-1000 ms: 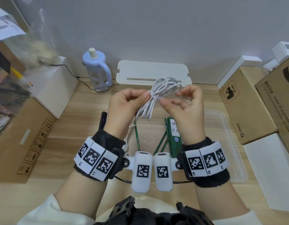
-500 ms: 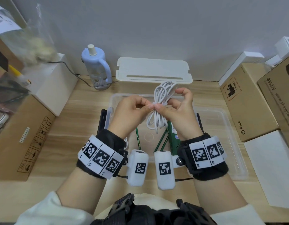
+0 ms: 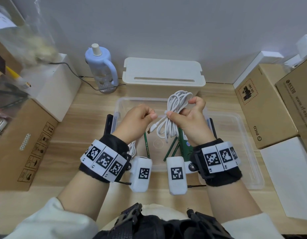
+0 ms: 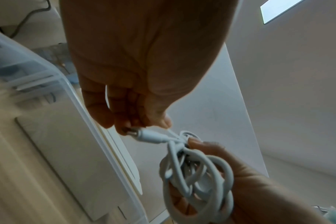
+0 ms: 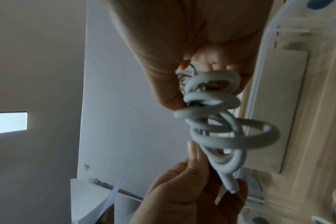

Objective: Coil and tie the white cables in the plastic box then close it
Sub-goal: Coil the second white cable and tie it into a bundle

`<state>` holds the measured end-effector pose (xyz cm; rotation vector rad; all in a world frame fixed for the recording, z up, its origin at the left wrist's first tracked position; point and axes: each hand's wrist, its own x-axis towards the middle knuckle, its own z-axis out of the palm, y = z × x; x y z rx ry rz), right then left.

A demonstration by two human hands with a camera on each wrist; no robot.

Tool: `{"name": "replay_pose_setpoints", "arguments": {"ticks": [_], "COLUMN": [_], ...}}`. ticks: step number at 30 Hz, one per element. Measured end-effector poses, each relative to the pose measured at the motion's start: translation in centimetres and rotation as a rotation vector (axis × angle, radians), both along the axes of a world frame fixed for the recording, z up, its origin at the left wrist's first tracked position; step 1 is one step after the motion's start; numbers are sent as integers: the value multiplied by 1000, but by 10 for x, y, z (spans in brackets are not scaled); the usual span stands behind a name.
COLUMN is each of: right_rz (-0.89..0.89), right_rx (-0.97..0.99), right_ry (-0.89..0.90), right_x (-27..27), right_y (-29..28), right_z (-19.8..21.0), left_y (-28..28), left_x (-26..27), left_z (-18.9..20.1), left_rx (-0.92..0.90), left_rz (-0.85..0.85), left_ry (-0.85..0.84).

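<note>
A coiled white cable (image 3: 177,107) hangs above the clear plastic box (image 3: 140,100). My right hand (image 3: 182,110) grips the coil around its middle, thumb on the wrap. My left hand (image 3: 151,116) pinches the end of a thin white tie (image 3: 161,116) that runs taut to the coil. The cable's plug (image 3: 151,132) dangles below. The left wrist view shows the plug (image 4: 144,134) beside my curled left fingers and the coil (image 4: 197,181) in my right hand. The right wrist view shows the coil (image 5: 213,106) in my right fingers. A second white cable (image 3: 132,149) lies in the box, mostly hidden by my left wrist.
Green pencils (image 3: 146,145) and a green pack (image 3: 183,144) lie in the box. The clear lid (image 3: 235,131) rests to its right. Behind stand a white slotted case (image 3: 164,73) and a blue bottle (image 3: 101,66). Cardboard boxes (image 3: 20,144) flank both sides.
Both hands have come lower and nearer, over the box. The coil turned more upright in my right hand, and my left hand has drawn the tie out to the left.
</note>
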<state>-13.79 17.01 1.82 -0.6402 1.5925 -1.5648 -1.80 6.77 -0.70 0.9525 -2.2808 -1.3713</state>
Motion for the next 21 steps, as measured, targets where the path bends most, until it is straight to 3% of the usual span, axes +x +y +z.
{"name": "replay_pose_setpoints", "arguments": {"ticks": [4, 9, 11, 17, 21], "right_rz": [13, 79, 86, 120, 91], "right_rx": [21, 56, 81, 80, 116], "right_ry": [6, -13, 5, -113, -113], "right_x": [-2, -10, -12, -22, -31], "right_y": [-1, -3, -5, -9, -11], "right_z": [-4, -8, -11, -19, -27], "left_y": [-1, -1, -3, -14, -17], "left_x": [-2, -3, -6, -11, -17], "left_z": [-2, 3, 3, -1, -13], "left_rx": [12, 212, 189, 344, 516], "left_rz": [-44, -171, -217, -287, -223], "left_ry": [-28, 25, 31, 82, 28]}}
